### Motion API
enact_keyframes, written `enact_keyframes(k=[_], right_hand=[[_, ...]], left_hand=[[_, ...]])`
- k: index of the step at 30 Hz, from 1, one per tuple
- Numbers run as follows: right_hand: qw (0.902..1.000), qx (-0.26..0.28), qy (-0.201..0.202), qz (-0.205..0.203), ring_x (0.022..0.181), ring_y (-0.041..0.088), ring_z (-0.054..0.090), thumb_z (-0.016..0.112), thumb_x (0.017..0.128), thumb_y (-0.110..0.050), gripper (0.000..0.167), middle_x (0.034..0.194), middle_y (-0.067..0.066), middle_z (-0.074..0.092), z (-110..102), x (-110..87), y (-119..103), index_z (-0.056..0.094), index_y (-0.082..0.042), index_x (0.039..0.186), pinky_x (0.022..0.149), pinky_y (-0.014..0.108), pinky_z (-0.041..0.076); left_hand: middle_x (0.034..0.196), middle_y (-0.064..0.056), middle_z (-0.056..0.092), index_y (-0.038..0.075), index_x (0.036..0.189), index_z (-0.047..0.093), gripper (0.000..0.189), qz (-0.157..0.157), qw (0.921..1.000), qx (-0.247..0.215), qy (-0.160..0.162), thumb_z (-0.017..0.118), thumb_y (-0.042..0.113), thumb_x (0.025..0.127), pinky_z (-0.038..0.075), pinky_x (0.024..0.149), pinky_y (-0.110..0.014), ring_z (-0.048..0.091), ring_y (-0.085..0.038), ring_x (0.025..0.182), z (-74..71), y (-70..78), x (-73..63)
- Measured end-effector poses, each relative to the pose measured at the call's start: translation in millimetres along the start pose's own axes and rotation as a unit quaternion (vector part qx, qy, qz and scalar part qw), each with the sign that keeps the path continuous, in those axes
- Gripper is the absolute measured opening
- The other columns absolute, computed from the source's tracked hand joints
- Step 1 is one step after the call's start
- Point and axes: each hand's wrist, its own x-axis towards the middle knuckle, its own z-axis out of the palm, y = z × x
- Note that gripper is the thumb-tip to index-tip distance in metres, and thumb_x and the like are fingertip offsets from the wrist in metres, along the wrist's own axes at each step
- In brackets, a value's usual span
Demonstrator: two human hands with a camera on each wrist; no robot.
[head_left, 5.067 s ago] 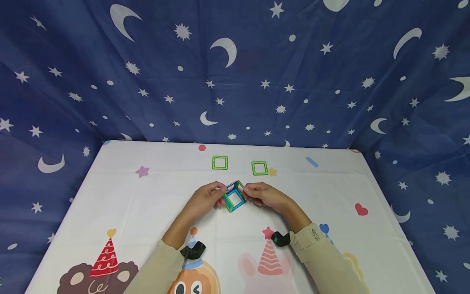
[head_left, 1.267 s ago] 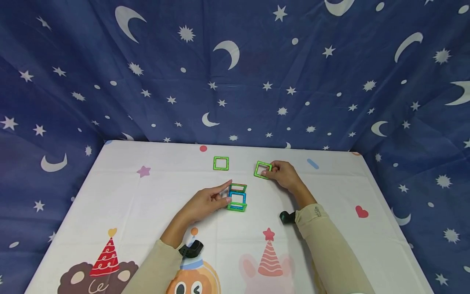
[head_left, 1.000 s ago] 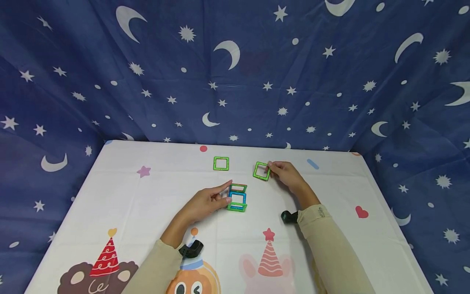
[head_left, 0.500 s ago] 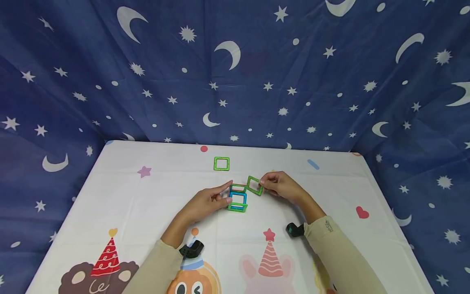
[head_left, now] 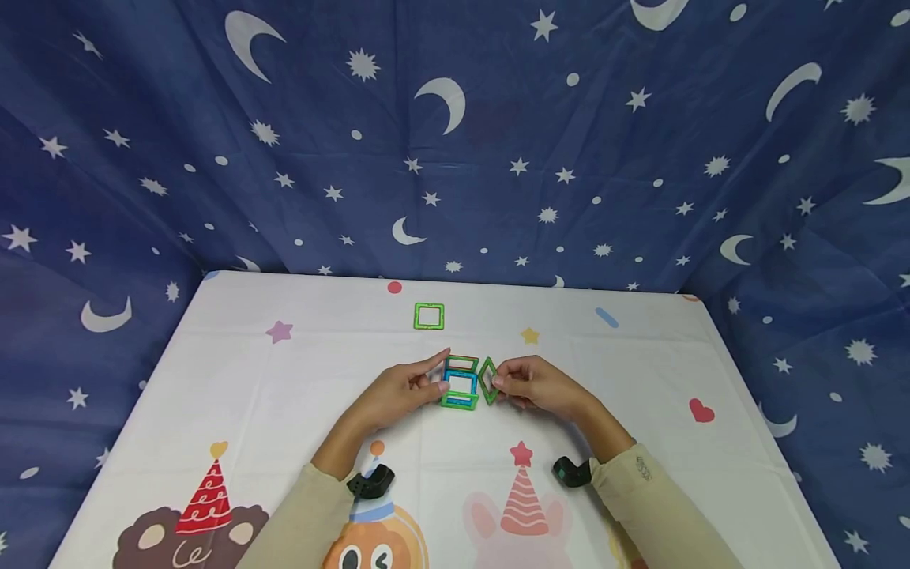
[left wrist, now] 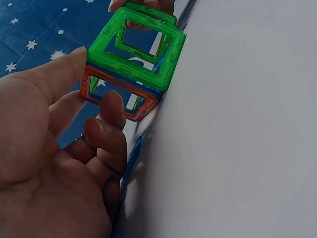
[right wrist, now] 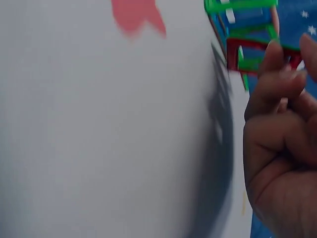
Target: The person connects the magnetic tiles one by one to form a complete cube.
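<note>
On the table, my left hand holds a small box of square magnetic tiles, thumb and index finger at its left corners. Green and blue frames show from above. In the left wrist view, a green tile forms one face and an orange-red tile faces the fingers. My right hand pinches a loose green magnetic tile, tilted on edge close by the box's right side. Seen from the right wrist, the pinched tile looks red-edged. I cannot tell whether it touches the box.
Another green square tile lies flat farther back. The white tablecloth carries printed cartoon animals and shapes. A dark blue curtain with moons and stars rises behind the table and at both sides.
My right hand has picked up the right-hand green tile from the back, brought it toward the box and turned it on edge. Earlier both hands held the box; my left hand still does.
</note>
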Motion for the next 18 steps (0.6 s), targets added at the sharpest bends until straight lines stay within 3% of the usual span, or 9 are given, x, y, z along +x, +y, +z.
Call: enact_keyframes(k=[10, 18], right_hand=[[0.9966, -0.036, 0.074, -0.003, 0.056, 0.014, 0.044, 0.069, 0.098, -0.023, 0.024, 0.066, 0.011, 0.055, 33, -5.3, -12, 0.069, -0.002, 0.088, 0.051, 0.024, 0.035], [0.9910, -0.046, 0.125, 0.010, 0.055, 0.013, 0.044, 0.067, 0.099, -0.022, 0.020, 0.071, 0.017, 0.060, 48, -5.7, -19, 0.069, -0.007, 0.086, 0.050, 0.024, 0.033]], left_hand=[[0.083, 0.001, 0.056, 0.031, 0.155, 0.045, 0.063, -0.006, 0.9999, 0.010, 0.002, 0.067, 0.046, 0.098, 0.034, 0.058, -0.024, 0.040, -0.011, 0.062, -0.2, 0.0, -0.2], [0.081, 0.001, 0.054, 0.036, 0.155, 0.043, 0.062, -0.011, 0.9998, 0.016, -0.007, 0.064, 0.049, 0.099, 0.035, 0.059, -0.026, 0.041, -0.012, 0.063, -0.5, 2.2, -0.5]])
